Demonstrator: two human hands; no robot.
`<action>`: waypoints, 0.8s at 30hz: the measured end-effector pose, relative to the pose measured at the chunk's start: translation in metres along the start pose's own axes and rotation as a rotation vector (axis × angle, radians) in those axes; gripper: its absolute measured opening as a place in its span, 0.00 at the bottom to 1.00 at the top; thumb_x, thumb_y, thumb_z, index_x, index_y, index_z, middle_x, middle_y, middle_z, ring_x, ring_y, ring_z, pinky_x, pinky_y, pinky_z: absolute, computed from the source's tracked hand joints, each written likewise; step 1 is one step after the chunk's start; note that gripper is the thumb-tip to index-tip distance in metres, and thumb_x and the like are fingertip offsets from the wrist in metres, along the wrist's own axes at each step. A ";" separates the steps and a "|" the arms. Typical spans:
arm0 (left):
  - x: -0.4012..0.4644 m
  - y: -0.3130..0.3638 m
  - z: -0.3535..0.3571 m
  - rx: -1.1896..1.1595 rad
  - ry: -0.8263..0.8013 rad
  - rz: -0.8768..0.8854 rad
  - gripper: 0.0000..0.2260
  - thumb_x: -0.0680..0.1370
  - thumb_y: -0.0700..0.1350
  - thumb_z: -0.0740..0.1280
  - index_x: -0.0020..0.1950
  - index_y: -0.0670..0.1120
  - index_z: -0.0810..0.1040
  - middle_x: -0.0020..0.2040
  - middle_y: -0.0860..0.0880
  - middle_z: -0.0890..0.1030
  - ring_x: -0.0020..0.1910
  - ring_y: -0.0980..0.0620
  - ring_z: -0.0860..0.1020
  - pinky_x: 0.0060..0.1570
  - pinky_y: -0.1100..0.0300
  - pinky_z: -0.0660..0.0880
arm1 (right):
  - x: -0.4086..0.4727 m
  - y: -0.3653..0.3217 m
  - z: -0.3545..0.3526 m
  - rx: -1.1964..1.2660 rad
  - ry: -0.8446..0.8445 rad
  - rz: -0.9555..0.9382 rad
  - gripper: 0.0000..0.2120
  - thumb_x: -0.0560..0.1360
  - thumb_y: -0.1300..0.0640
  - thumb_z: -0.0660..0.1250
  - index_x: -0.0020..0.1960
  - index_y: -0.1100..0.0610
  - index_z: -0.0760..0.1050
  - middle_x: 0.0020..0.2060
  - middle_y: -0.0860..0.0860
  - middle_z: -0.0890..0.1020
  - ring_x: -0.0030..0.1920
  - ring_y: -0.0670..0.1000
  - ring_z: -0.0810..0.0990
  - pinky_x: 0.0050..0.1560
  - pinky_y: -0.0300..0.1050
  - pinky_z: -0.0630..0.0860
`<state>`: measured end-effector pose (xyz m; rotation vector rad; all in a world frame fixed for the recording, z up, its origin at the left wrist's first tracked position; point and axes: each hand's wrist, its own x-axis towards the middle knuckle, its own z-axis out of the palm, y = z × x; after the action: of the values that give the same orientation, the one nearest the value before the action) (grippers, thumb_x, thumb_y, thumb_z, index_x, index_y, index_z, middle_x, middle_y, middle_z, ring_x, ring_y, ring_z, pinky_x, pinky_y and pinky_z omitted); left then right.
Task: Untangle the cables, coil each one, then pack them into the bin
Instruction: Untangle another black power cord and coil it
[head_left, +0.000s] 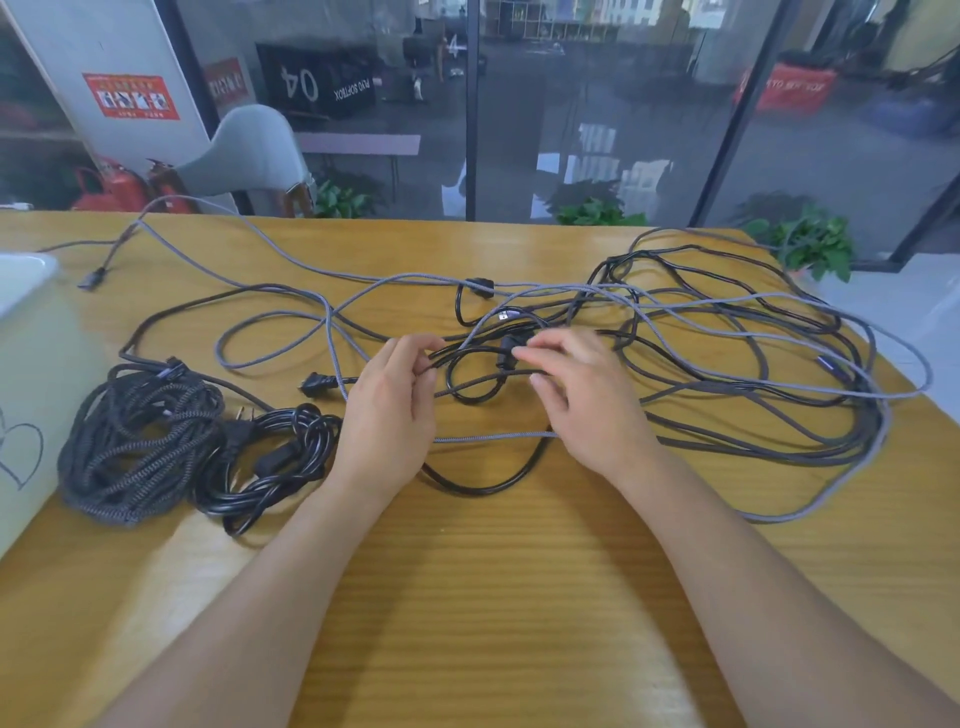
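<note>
Wooden table (493, 597), yellow grain, glossy. Near half of it bare between the forearms; far edge runs along a glass wall, right edge cuts diagonally behind the tangle.

Left hand (389, 415) at table centre, fingers (423, 345) curled and pinching a thin glossy black cable (483, 486) that loops between both hands. Right hand (582, 400) just beside it, fingers spread and loosely bent over the same loop and a grey braided cable (493, 438); cannot tell whether it has hold of anything.

Loose tangle (753, 374) of black smooth and grey braided cables spreads over the right half of the table, reaching near the right edge. Grey strands run far left toward the back edge, ending in a dark connector (92, 280). A black plug (316, 385) lies just left of the left hand.

Coiled already, at left: a thick braided black bundle (135, 447), rough woven texture, touching a smaller smooth black power-cord coil (270, 467) with a pronged plug. Both sit just beside the bin (31, 364), white translucent plastic, rounded rim, at the left edge, with a heart drawn on its side.

Behind the glass: a grey chair (254, 150), red extinguishers (119, 187), green plants (810, 244).
</note>
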<state>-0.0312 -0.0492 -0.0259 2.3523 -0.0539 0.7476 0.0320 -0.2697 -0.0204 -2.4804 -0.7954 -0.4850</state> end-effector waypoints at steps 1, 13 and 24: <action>0.000 0.000 0.000 0.001 0.006 -0.007 0.14 0.83 0.37 0.63 0.67 0.47 0.76 0.48 0.56 0.73 0.47 0.62 0.71 0.49 0.62 0.69 | -0.002 -0.003 0.001 0.017 -0.094 0.017 0.22 0.83 0.59 0.66 0.76 0.52 0.73 0.71 0.48 0.76 0.71 0.50 0.70 0.73 0.50 0.68; -0.004 0.004 -0.003 -0.075 -0.060 0.092 0.11 0.82 0.38 0.66 0.61 0.49 0.82 0.50 0.56 0.78 0.47 0.56 0.75 0.44 0.60 0.75 | -0.002 -0.007 0.000 0.137 -0.236 0.169 0.17 0.87 0.48 0.53 0.71 0.45 0.74 0.44 0.36 0.76 0.54 0.47 0.72 0.63 0.48 0.66; -0.003 0.006 -0.005 -0.164 -0.157 -0.133 0.08 0.84 0.48 0.64 0.57 0.53 0.83 0.41 0.58 0.81 0.33 0.63 0.75 0.35 0.65 0.69 | -0.003 -0.012 -0.001 0.428 -0.140 0.261 0.07 0.84 0.51 0.63 0.51 0.49 0.79 0.46 0.44 0.82 0.52 0.45 0.75 0.55 0.38 0.69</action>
<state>-0.0378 -0.0509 -0.0210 2.2287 -0.0250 0.4745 0.0219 -0.2632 -0.0171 -2.1841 -0.5455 -0.0395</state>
